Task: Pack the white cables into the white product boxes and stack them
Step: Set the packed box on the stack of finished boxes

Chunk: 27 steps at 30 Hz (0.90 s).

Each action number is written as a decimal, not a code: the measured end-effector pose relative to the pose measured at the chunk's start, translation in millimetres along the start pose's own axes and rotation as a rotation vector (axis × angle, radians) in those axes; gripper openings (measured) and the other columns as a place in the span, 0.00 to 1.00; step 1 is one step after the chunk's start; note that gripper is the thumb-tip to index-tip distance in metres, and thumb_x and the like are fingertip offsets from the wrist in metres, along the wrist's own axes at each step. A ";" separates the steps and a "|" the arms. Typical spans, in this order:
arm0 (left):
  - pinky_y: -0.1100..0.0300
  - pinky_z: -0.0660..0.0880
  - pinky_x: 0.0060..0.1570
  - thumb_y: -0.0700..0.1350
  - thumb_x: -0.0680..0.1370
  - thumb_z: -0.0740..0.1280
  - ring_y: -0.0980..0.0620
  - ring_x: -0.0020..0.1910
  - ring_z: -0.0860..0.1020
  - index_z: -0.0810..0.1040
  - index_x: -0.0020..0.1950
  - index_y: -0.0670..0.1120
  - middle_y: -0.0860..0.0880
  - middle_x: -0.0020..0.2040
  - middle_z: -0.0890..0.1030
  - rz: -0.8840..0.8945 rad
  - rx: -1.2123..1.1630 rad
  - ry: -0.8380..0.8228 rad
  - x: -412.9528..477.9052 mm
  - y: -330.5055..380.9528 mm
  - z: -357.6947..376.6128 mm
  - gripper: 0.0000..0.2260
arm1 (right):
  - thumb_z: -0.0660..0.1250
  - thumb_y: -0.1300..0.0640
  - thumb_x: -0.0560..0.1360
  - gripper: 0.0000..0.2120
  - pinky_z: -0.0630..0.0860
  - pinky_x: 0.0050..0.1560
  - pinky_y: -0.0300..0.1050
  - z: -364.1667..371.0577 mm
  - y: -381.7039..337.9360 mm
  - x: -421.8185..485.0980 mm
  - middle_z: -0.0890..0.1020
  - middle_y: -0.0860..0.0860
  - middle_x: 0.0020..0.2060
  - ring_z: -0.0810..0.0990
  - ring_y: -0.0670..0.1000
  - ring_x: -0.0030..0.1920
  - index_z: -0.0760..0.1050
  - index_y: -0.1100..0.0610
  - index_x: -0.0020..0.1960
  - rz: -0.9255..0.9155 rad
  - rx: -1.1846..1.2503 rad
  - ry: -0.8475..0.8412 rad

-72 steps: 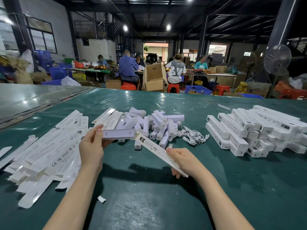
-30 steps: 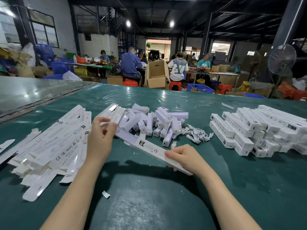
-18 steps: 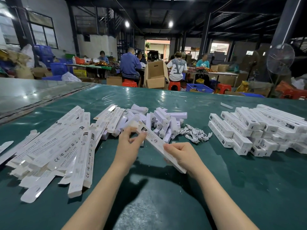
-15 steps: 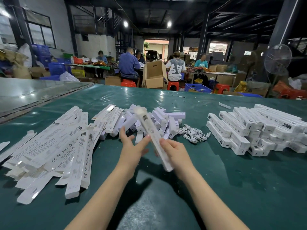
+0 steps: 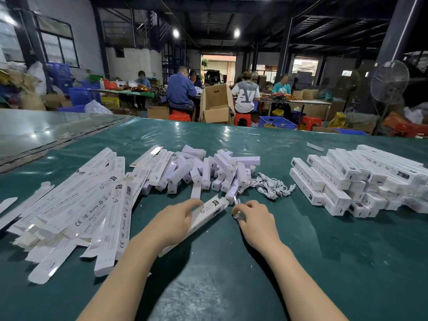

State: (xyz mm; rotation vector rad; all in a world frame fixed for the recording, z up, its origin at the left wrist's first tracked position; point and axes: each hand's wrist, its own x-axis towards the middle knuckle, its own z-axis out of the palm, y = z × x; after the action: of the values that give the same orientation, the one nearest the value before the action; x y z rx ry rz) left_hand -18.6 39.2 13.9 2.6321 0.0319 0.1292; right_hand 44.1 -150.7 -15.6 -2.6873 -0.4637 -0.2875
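Box: You are pressing the long white product box [image 5: 209,213] low on the green table [image 5: 231,274], slanting away from your left wrist. Half a second ago it was standing raised between both hands.
Left hand: Your left hand [image 5: 177,220] is curling over the box's middle and gripping it.
Right hand: Your right hand [image 5: 256,216] is now off the box, pinching a small white cable [image 5: 237,214] just beside the box's far end.
Box contents: Not showing; you cannot tell what is lying inside.
Beyond: The loose cable pile [image 5: 271,186] is lying near your right hand, with the small white boxes [image 5: 208,170] heaped beside it.
Flanks: Flat cartons [image 5: 81,205] are spreading on your left, and finished boxes [image 5: 347,179] are stacking on your right.
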 end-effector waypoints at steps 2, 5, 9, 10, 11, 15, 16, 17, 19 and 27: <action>0.52 0.70 0.57 0.41 0.79 0.53 0.47 0.58 0.73 0.72 0.64 0.57 0.50 0.62 0.74 -0.031 0.089 0.033 0.5 0.8 -0.1 0.18 | 0.60 0.56 0.78 0.09 0.62 0.58 0.43 -1.7 0.0 0.2 0.69 0.50 0.60 0.67 0.53 0.62 0.76 0.51 0.55 -0.023 0.054 -0.015; 0.52 0.70 0.56 0.48 0.79 0.57 0.47 0.59 0.72 0.75 0.60 0.54 0.52 0.59 0.75 -0.028 0.149 0.120 1.5 6.3 3.8 0.12 | 0.64 0.59 0.75 0.07 0.65 0.55 0.39 -6.8 -2.4 -1.2 0.71 0.51 0.57 0.72 0.51 0.58 0.79 0.56 0.51 -0.061 0.214 -0.074; 0.58 0.69 0.43 0.51 0.73 0.65 0.48 0.53 0.75 0.70 0.61 0.55 0.52 0.56 0.78 0.006 0.161 0.087 -2.8 16.6 16.2 0.16 | 0.66 0.60 0.74 0.04 0.63 0.48 0.36 -9.9 -5.3 -3.7 0.68 0.47 0.51 0.72 0.49 0.52 0.79 0.57 0.47 -0.081 0.321 -0.112; 0.58 0.70 0.43 0.49 0.73 0.66 0.47 0.52 0.75 0.70 0.60 0.57 0.52 0.56 0.78 0.002 0.153 0.107 -2.8 16.1 15.1 0.17 | 0.67 0.60 0.73 0.04 0.62 0.46 0.35 -10.0 -5.2 -3.8 0.68 0.48 0.50 0.71 0.48 0.50 0.79 0.57 0.46 -0.075 0.333 -0.106; 0.58 0.71 0.45 0.47 0.72 0.66 0.47 0.53 0.75 0.71 0.60 0.58 0.52 0.56 0.78 -0.009 0.141 0.130 -2.5 14.0 12.2 0.17 | 0.67 0.60 0.73 0.03 0.61 0.45 0.34 -10.0 -5.1 -3.4 0.69 0.48 0.50 0.71 0.47 0.49 0.79 0.58 0.46 -0.063 0.342 -0.097; 0.56 0.72 0.53 0.43 0.72 0.66 0.49 0.57 0.75 0.74 0.59 0.60 0.54 0.58 0.78 -0.069 0.111 0.153 -2.5 -4.0 -1.9 0.18 | 0.69 0.62 0.70 0.04 0.62 0.38 0.35 -11.2 -6.9 -0.9 0.74 0.48 0.45 0.71 0.47 0.44 0.81 0.58 0.44 -0.033 0.343 -0.070; 0.56 0.71 0.55 0.42 0.72 0.65 0.50 0.58 0.74 0.75 0.58 0.59 0.54 0.58 0.78 -0.069 0.113 0.150 -2.1 -6.7 -3.5 0.18 | 0.69 0.62 0.70 0.04 0.62 0.36 0.33 -11.4 -6.9 -0.6 0.75 0.48 0.42 0.71 0.47 0.43 0.81 0.58 0.43 -0.042 0.332 -0.070; 0.56 0.71 0.55 0.41 0.72 0.64 0.51 0.57 0.74 0.75 0.58 0.58 0.55 0.57 0.79 -0.059 0.110 0.149 -1.5 -7.7 -3.8 0.17 | 0.70 0.62 0.69 0.04 0.64 0.36 0.32 -11.8 -6.6 -0.4 0.77 0.47 0.40 0.71 0.47 0.41 0.82 0.58 0.43 -0.048 0.322 -0.070; 0.57 0.71 0.53 0.41 0.72 0.63 0.51 0.55 0.75 0.76 0.56 0.56 0.55 0.55 0.79 -0.030 0.086 0.139 0.1 -5.6 -1.2 0.15 | 0.71 0.61 0.68 0.04 0.65 0.36 0.28 -12.2 -4.7 -1.0 0.79 0.47 0.38 0.72 0.45 0.39 0.81 0.56 0.42 -0.043 0.322 -0.054; 0.60 0.69 0.45 0.46 0.68 0.71 0.54 0.50 0.76 0.78 0.51 0.56 0.58 0.49 0.81 0.008 0.010 0.208 -0.3 -1.3 7.1 0.13 | 0.75 0.60 0.62 0.14 0.65 0.33 0.31 -10.3 -2.4 -0.9 0.75 0.45 0.34 0.72 0.48 0.37 0.70 0.53 0.39 0.017 0.417 0.004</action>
State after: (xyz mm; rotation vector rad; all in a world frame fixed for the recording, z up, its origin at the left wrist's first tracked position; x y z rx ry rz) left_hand -18.2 36.9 7.1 2.6176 0.0937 0.4060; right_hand 41.1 -153.1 -5.7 -2.2826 -0.4440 -0.1682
